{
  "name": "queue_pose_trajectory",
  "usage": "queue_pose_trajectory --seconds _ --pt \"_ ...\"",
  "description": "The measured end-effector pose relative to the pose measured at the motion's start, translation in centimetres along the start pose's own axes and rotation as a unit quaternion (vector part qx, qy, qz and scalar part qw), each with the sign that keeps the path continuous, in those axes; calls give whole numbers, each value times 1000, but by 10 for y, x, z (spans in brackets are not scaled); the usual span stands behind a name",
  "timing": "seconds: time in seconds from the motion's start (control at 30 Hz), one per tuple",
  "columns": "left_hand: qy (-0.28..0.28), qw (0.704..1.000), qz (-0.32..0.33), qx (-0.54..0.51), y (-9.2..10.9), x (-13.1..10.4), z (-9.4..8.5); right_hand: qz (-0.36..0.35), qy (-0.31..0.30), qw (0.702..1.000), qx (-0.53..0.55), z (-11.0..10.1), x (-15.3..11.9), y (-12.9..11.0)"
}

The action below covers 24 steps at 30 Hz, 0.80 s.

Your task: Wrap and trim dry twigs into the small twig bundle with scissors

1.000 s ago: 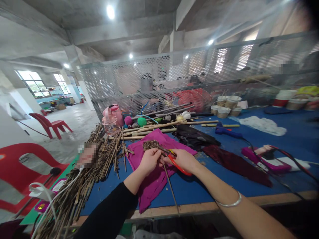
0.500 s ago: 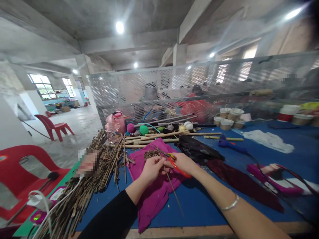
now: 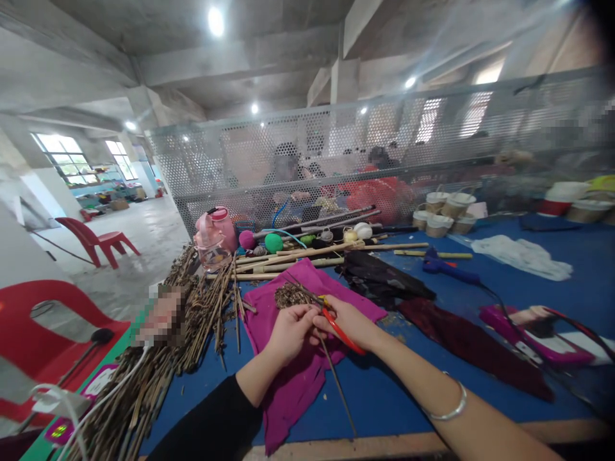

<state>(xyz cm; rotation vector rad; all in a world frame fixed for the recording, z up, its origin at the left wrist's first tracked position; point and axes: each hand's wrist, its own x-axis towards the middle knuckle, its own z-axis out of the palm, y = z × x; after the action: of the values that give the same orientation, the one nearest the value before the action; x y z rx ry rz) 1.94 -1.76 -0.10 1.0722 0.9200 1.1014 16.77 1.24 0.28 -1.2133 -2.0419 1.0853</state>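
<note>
Over a magenta cloth (image 3: 288, 410), my left hand (image 3: 291, 333) is closed in a pinch on a thin dry stem (image 3: 339, 379). The stem slants down toward the table's near edge. Close against it, my right hand (image 3: 354, 323) grips scissors with red handles (image 3: 342, 333). Their dark blades point up and left, partly hidden by my fingers, and I cannot tell how far apart they are. Just beyond my left fingertips lies a clump of small dried brown pieces (image 3: 289, 294) on the cloth. The fingertips of both hands nearly touch.
Bundles of dry stalks (image 3: 158, 358) cover the left side of the blue table (image 3: 408, 410). Behind the cloth are bamboo sticks (image 3: 269, 270), yarn balls (image 3: 273, 242) and a pink jug (image 3: 223, 230). To the right lie dark red fabric (image 3: 471, 342) and a blue glue gun (image 3: 451, 267) with its cord.
The view has shifted slightly. Both hands stay together over the cloth, with the scissors and stem held in nearly the same position.
</note>
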Motion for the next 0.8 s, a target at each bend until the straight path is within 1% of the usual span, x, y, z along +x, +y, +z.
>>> queue_pose_trajectory --seconds 0.07,0.13,0.3,0.6,0.7,0.8 --pt "-2 1000 0 1 0 0 0 2 -3 1000 21 1 0 0" --pt "-4 1000 5 6 -1 0 0 -3 5 1000 16 3 0 1" --pt "10 999 18 25 -1 0 -2 -11 35 999 -39 5 2 4" --pt "30 998 20 58 -2 1 -7 -19 42 986 -159 -2 1 3" --pt "35 996 27 71 -3 2 -10 -24 46 983 -178 -3 -1 3" --pt "39 996 33 75 -3 2 -10 -20 45 984 -171 -3 -2 2"
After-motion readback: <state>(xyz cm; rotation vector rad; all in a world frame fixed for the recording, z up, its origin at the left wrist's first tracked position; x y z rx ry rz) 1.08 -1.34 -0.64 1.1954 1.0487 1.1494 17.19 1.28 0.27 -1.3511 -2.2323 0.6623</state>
